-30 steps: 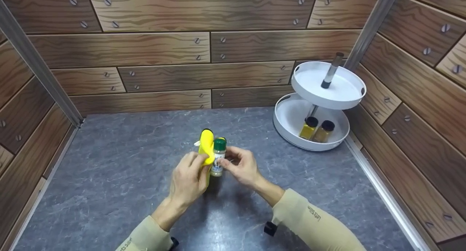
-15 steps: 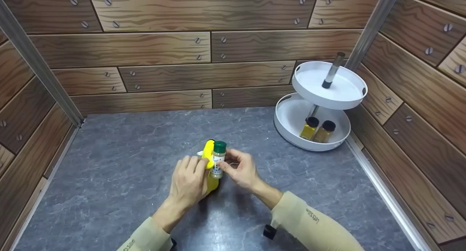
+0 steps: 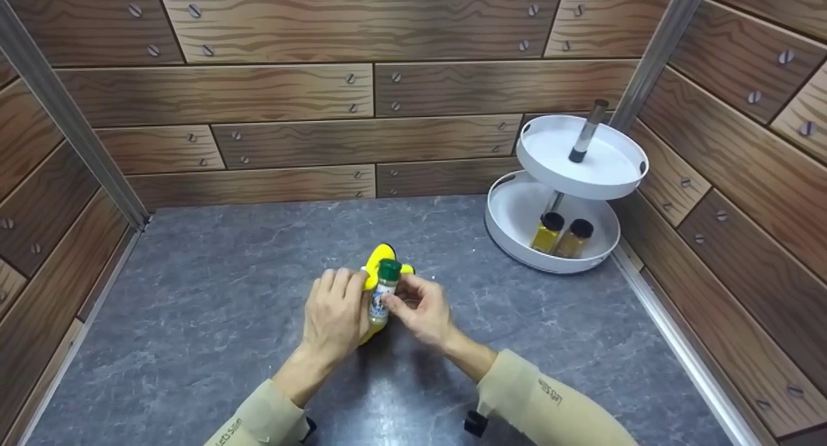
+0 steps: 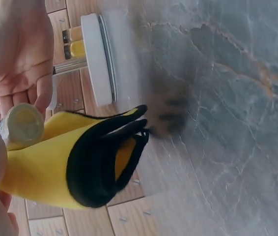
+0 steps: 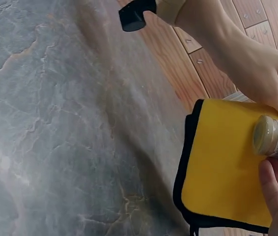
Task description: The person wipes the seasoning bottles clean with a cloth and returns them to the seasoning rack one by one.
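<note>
A small spice jar (image 3: 380, 298) with a green cap is pinched by my right hand (image 3: 423, 309), thumb on its label, in the head view. My left hand (image 3: 336, 307) grips a yellow cloth (image 3: 381, 255) with black edging against the jar's side. Some of the cloth shows behind the cap. From the left wrist, the jar's round base (image 4: 25, 127) faces the camera, and the folded cloth (image 4: 45, 164) hangs beneath it. In the right wrist view the cloth (image 5: 222, 167) spreads flat behind the jar (image 5: 271, 137). Part of my left fingers is hidden.
A white two-tier round stand (image 3: 504, 229) occupies the back right of the grey marbled table (image 3: 213, 291). Its lower tray holds a yellow-filled jar (image 3: 546, 236) and a brownish jar (image 3: 574, 242), both black-capped. Wood-patterned walls (image 3: 291, 97) enclose the back and sides.
The cloth's upper part, first upright left of the jar, dipped and now shows behind the cap on both sides. The jar has sunk slightly and tilted. Both hands keep their hold.
</note>
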`<state>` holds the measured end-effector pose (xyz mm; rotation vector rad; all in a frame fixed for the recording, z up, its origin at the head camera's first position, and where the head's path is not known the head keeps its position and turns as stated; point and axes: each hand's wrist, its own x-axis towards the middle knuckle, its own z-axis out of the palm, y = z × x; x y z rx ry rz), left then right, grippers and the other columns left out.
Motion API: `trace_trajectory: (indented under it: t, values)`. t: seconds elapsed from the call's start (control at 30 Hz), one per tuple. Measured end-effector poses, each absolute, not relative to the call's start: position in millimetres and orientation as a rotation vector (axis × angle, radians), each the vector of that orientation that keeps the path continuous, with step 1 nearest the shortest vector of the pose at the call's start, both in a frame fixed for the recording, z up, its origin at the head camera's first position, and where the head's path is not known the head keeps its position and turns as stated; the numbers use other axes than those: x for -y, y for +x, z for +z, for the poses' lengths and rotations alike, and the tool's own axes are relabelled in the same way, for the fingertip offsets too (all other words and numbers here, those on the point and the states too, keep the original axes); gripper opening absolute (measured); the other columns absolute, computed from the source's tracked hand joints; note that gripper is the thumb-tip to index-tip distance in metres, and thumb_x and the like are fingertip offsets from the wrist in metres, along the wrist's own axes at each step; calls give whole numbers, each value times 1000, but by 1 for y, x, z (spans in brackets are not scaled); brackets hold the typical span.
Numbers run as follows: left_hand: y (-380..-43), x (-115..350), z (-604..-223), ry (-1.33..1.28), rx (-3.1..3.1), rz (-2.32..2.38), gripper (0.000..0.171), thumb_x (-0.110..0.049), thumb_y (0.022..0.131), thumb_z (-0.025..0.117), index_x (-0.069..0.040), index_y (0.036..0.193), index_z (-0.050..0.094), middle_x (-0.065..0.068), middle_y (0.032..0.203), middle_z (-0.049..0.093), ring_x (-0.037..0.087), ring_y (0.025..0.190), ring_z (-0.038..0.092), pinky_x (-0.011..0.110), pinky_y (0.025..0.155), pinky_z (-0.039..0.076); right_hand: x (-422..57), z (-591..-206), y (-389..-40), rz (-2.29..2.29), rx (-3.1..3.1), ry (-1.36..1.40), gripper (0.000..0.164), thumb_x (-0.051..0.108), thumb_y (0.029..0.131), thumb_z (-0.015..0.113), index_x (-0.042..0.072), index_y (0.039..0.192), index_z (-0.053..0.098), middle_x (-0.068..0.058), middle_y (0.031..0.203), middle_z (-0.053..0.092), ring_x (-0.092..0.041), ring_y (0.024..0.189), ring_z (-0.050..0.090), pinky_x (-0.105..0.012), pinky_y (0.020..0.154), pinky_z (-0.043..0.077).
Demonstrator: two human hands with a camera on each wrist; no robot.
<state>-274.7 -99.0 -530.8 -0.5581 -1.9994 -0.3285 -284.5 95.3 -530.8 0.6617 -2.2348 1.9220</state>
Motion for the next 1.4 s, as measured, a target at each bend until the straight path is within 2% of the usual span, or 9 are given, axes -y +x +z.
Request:
trace_trajectory:
  t: [0.23,0.47,0.7,0.97,1.23,1.4]
  values:
    - [-269,101,-533,-672,1962,-306,15,-14,93,74,-6,106,73,6,91,66,24,76,53,35,63,44,-101,-517,-293,1934,2154,609,29,-2,100,77,-15,126,74,-35,111,79,-2,90,75,-21,82,65]
    - [-259,109,-539,-703,1934,-317,11,-14,99,67,-5,101,73,6,88,66,26,76,54,37,64,45,-98,-516,-288,1895,2166,636,31,2,100,79,-12,127,75,-32,110,80,-3,89,75,-22,80,65]
    - [-263,107,-535,-659,1940,-398,13,-12,91,74,-4,102,73,7,88,68,25,77,54,36,64,46,-95,-525,-283,1842,2205,671,27,6,100,81,-9,123,77,-28,105,82,-5,89,75,-24,79,66]
    - [-268,104,-522,-569,1975,-490,14,-12,95,74,-3,105,74,9,86,68,27,78,55,37,67,47,-91,-537,-276,1826,2245,746,28,8,101,81,-8,123,78,-27,105,83,-9,93,78,-31,81,68]
    - [-267,105,-527,-586,1977,-455,15,-11,92,73,-4,105,72,8,86,66,26,77,53,36,66,46,-92,-535,-276,1900,2223,736,30,3,101,79,-13,126,75,-32,109,81,-4,94,76,-23,83,66]
    - [-260,111,-534,-674,1989,-392,14,-13,92,73,-6,103,71,6,88,67,25,77,53,36,66,46,-94,-526,-282,1953,2171,669,30,-1,100,77,-16,126,73,-36,111,79,-2,92,74,-22,84,65]
